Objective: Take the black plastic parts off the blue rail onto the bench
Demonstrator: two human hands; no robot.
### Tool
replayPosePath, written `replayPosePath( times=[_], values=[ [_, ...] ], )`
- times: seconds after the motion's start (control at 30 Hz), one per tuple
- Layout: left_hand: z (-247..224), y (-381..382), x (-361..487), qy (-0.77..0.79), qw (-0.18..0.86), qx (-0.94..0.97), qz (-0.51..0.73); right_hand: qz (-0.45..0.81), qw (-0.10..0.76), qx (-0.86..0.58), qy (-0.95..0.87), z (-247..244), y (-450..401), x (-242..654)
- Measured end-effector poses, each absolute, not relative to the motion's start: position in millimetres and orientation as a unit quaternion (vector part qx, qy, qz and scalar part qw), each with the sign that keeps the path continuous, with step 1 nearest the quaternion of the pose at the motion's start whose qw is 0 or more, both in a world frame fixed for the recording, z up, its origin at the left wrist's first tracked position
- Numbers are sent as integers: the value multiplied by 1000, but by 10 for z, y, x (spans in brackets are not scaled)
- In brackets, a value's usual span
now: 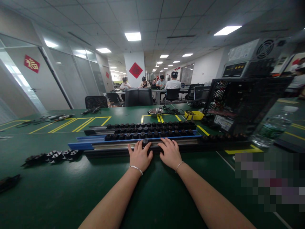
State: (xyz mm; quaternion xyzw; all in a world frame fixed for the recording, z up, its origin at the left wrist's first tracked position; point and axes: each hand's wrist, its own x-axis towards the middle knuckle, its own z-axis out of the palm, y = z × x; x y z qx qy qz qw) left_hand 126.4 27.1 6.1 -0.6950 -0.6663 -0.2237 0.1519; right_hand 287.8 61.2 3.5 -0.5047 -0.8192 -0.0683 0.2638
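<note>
A long black track rail [119,152] with a metallic strip lies crosswise before me. My left hand [140,156] is over its middle, fingertips closed around a small black socket module [145,142] on the rail. Beside it, my right hand [170,153] lies on the same rail, fingers spread and thumb near the front edge. Just behind are a blue rail [82,145] and rows of similar black modules [128,136] on parallel rails. More black modules [214,138] line the right end. The undersides of both hands are hidden.
Loose black modules [57,156] lie on the green table [71,197] at left. An open computer case [250,101] and a water bottle [273,127] stand at right. Behind the rails are a metal bowl [155,111], a yellow tray [194,115] and cables. People sit farther back.
</note>
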Motion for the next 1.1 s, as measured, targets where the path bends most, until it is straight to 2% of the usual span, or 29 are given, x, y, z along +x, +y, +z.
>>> replayPosePath(
  times=[0.67,1.1],
  values=[
    [114,265,1196,-675,168,-675,-244,-71,270,-503,-818,26,615,2882],
    [175,250,1153,-702,142,-658,-234,-64,267,-505,-818,35,606,2878]
  ],
)
